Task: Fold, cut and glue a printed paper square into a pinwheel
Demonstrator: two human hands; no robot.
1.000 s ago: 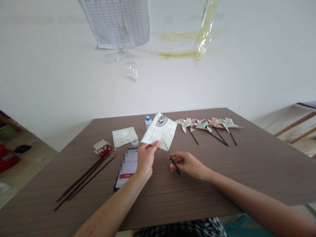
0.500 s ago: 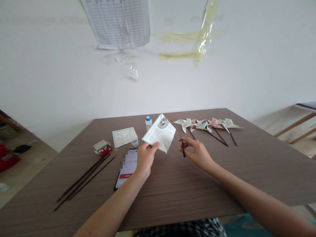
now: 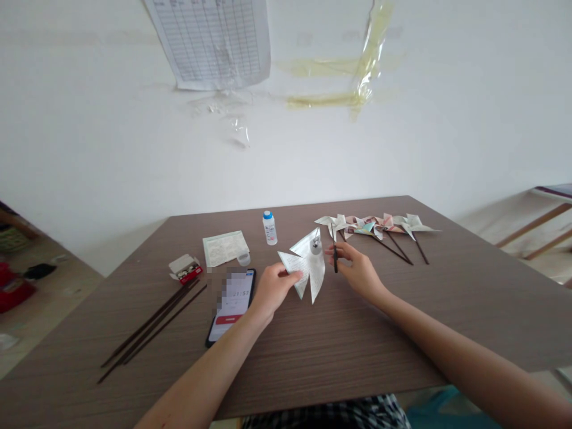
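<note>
My left hand (image 3: 273,287) pinches a printed paper square (image 3: 307,266) with cuts in it, held above the brown table (image 3: 339,351); its flaps hang apart. My right hand (image 3: 355,268) sits just right of the paper, fingers closed round small dark scissors (image 3: 335,257) that point up. The paper's upper corner almost touches my right fingers.
Several finished paper pinwheels on dark sticks (image 3: 379,229) lie at the back right. A glue bottle (image 3: 269,227), a folded sheet (image 3: 225,247), a small red-and-white box (image 3: 185,268), a phone (image 3: 232,304) and loose dark sticks (image 3: 149,325) lie left of my hands.
My right hand drew the scissors away from the paper, up and to the right, and raised them. My left hand turned and lowered the paper, whose cut flaps now spread.
</note>
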